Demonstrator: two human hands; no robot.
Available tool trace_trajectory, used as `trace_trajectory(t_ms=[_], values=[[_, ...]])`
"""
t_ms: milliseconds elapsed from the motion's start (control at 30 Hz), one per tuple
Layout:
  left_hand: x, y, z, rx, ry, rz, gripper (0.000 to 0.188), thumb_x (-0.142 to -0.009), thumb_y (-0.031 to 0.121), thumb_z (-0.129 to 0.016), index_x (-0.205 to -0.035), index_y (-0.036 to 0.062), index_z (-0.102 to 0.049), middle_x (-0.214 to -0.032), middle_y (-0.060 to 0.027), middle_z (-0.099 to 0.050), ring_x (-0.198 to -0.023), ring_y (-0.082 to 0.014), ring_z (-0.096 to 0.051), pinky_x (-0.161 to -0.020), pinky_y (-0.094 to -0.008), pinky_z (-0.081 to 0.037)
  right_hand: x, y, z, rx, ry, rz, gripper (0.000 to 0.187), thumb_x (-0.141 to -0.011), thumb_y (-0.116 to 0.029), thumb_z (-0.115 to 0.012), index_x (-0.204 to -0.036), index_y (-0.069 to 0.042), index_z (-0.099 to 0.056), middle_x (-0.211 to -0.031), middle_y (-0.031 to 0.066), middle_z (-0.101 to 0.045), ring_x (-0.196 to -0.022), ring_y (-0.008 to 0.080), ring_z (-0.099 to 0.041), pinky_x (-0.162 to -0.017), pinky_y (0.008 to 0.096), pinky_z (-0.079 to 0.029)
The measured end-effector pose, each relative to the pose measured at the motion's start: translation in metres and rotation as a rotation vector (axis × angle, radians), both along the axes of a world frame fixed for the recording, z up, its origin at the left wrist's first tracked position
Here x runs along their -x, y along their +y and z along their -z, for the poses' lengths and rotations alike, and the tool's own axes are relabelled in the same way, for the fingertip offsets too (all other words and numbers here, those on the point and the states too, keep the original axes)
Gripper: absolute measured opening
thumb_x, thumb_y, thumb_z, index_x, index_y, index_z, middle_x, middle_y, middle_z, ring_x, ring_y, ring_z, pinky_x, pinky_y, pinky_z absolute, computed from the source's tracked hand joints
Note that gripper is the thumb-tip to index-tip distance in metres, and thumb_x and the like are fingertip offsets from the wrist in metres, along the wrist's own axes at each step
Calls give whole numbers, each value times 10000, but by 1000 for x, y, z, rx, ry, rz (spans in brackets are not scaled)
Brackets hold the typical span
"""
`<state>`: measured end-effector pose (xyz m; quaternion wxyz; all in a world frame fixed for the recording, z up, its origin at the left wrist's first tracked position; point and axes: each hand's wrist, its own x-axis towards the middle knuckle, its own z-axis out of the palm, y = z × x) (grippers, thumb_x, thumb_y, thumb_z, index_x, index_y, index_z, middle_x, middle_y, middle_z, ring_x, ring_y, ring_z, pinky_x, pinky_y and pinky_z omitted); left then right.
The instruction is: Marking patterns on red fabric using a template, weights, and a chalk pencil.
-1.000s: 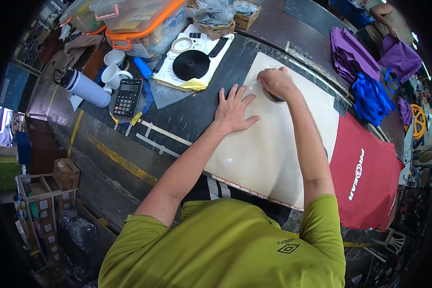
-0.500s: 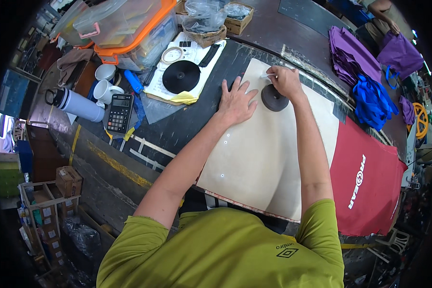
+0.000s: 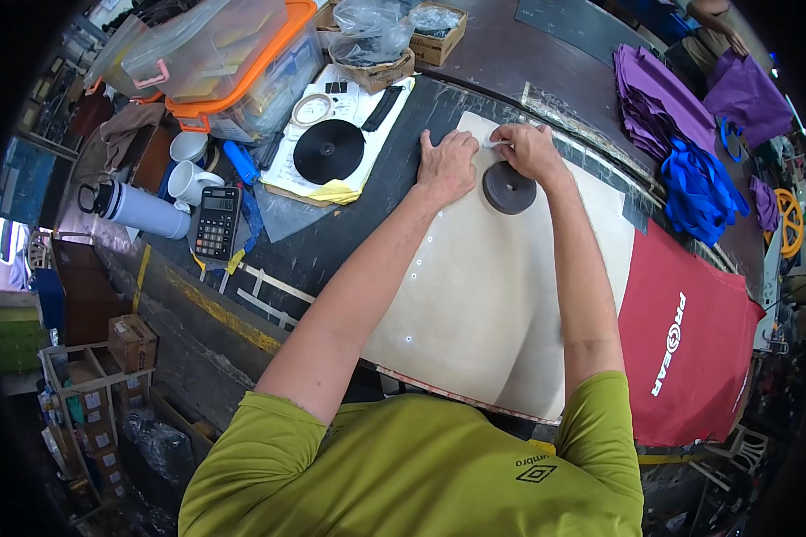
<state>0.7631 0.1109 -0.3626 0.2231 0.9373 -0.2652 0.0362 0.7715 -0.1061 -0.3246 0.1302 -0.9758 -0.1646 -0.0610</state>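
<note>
A large beige sheet (image 3: 475, 295) with small white-marked spots near its left edge lies in front of me. My left hand (image 3: 448, 167) rests over its far left edge, fingers bent and drawn together; whatever is under the fingertips is hidden. My right hand (image 3: 530, 154) is closed in a pinch on a small whitish piece (image 3: 493, 144), too small to make out, near the sheet's far end. Just below that hand, a dark brown roll of tape (image 3: 510, 189) lies flat on the sheet. Red fabric (image 3: 681, 331) with white print spreads to the right.
Left: a calculator (image 3: 217, 224), white mug (image 3: 192, 182), pale bottle (image 3: 148, 208), papers with a black disc-shaped roll (image 3: 329, 152), and orange-rimmed plastic boxes (image 3: 242, 63). Right: purple fabric (image 3: 658, 94), blue straps (image 3: 700, 192). Another person's hand (image 3: 737, 42) shows at the far right.
My left hand has gone from spread fingers to bent, gathered fingers and shifted slightly farther away. My right hand keeps its pinch on the whitish piece, almost in the same place.
</note>
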Motion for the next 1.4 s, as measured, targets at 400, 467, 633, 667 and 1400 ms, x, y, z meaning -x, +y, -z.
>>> trace_trajectory(t_ms=[400, 467, 633, 667, 1400], values=[[-4, -17, -21, -63, -14, -27, 354, -927, 106, -587, -1233, 142, -761, -1427, -62, -703, -1461, -248, -550, -1253, -737, -243, 21, -84, 14, -193, -67, 269, 254, -1029, -220, -699, -1229, -97, -794, -1016, 152, -804, -949, 329, -764, -891, 445, -558], [-1, -37, -35, -17, -119, 46, 360, -936, 120, -584, -1228, 151, -791, -1416, -69, -713, -1446, -259, -568, -1246, -707, -268, 54, -132, 16, -349, 26, 524, 283, -1016, -234, -687, -1246, -114, -800, -1086, 184, -811, -1055, 349, -773, -938, 445, -584], [42, -133, -52, -172, -72, 427, 382, -945, 199, -603, -1278, 166, -788, -1412, -75, -712, -1330, -277, -640, -1082, -542, -505, 136, -228, 16, -434, 38, 618, 293, -1022, -199, -678, -1274, -88, -777, -1122, 195, -802, -1039, 322, -778, -957, 419, -583], [54, -151, -50, -188, -74, 428, 382, -945, 199, -603, -1278, 166, -788, -1412, -75, -712, -1330, -277, -640, -1082, -542, -505, 149, -237, 17, -438, 98, 714, 291, -1025, -192, -673, -1275, -83, -775, -1115, 193, -802, -1034, 315, -778, -951, 415, -584], [117, -253, -31, -365, 148, 449, 609, -929, 270, -615, -1527, 383, -635, -1670, -49, -477, -1468, -348, -487, -1138, -745, -380, 182, -253, 5, -131, 10, 405, 233, -996, -180, -710, -1200, -99, -790, -1171, 176, -784, -1116, 380, -734, -970, 496, -576]])
